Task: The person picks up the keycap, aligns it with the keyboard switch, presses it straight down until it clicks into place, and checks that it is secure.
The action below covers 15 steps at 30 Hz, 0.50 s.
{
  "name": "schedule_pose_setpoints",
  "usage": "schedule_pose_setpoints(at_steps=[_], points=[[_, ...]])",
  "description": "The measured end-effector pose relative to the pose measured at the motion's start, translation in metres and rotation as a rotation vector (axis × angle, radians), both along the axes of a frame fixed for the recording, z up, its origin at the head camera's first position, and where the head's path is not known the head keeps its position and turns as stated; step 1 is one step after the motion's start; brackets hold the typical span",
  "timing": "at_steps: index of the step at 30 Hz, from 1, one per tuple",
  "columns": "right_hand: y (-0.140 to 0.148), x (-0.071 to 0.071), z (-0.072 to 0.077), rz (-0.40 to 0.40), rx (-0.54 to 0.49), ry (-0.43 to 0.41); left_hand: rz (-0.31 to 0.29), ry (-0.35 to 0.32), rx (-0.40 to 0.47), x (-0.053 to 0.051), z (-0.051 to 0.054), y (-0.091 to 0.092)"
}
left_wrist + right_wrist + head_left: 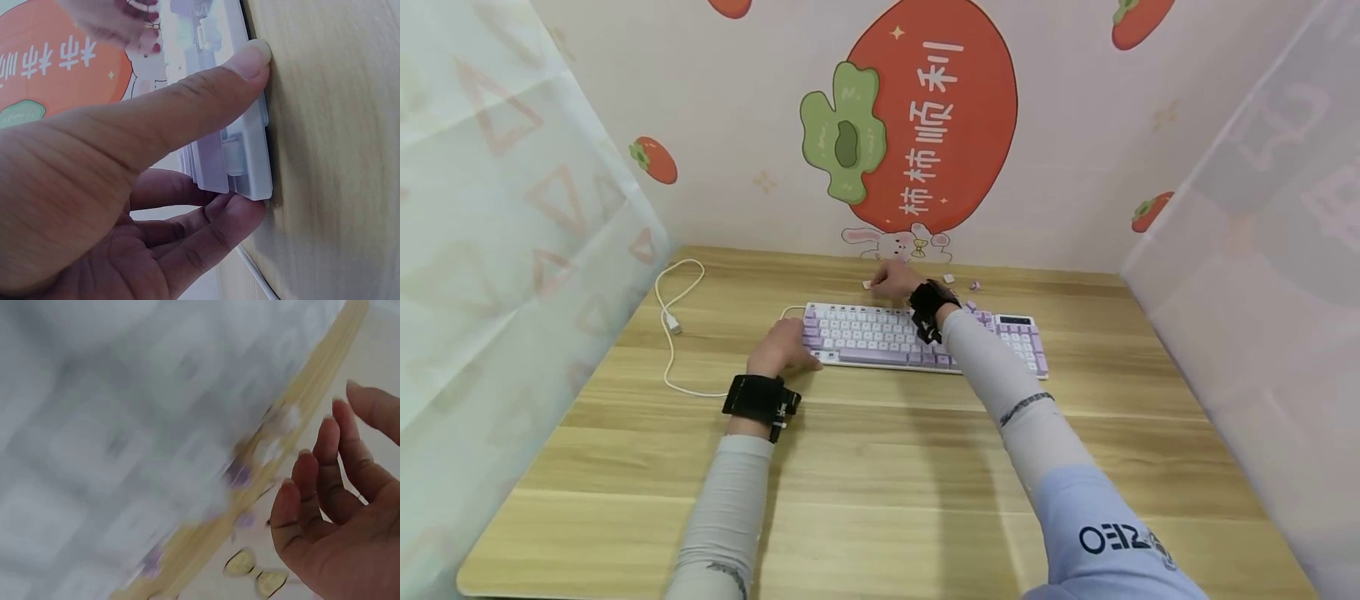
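Keyboard [872, 336]: lying on the wooden table [865, 467], showing white and purple keys; being gripped at its left end by the left hand [782, 346], with thumb over the near edge and fingers bending round the corner. Being flanked on the left by a white cable [700, 394] looping round to a plug [673, 323]. Reaching past the back edge with the right hand [897, 281], leaving a narrow gap between thumb and forefinger, just beside a loose white key [867, 285]; touching or not, cannot tell. Being backed, past more loose keys [948, 279], by a wall [730, 192] with a big red fruit picture [955, 125].
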State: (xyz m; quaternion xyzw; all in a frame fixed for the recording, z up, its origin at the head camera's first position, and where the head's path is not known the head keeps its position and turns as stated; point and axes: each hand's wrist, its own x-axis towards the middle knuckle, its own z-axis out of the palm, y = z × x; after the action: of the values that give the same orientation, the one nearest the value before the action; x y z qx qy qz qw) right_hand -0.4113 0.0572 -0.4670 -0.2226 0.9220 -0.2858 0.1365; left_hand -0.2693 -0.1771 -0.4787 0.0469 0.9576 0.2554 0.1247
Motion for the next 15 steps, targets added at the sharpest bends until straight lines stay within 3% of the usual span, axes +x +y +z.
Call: schedule_pose_setpoints(at_steps=[4, 6, 10, 15], points=[[0.017, -0.007, -0.01, -0.116, -0.001, 0.008, 0.003, 0.006, -0.019, -0.001, -0.001, -0.001], [0.021, -0.01, -0.016, -0.134, 0.012, 0.02, 0.002, 0.01, -0.024, -0.001, -0.002, -0.001], [0.024, -0.014, -0.021, -0.107, 0.059, 0.07, -0.003, 0.013, -0.013, -0.002, -0.001, -0.001], [0.023, -0.009, -0.019, -0.065, 0.09, 0.11, -0.003, 0.011, -0.01, 0.0, -0.004, -0.002]])
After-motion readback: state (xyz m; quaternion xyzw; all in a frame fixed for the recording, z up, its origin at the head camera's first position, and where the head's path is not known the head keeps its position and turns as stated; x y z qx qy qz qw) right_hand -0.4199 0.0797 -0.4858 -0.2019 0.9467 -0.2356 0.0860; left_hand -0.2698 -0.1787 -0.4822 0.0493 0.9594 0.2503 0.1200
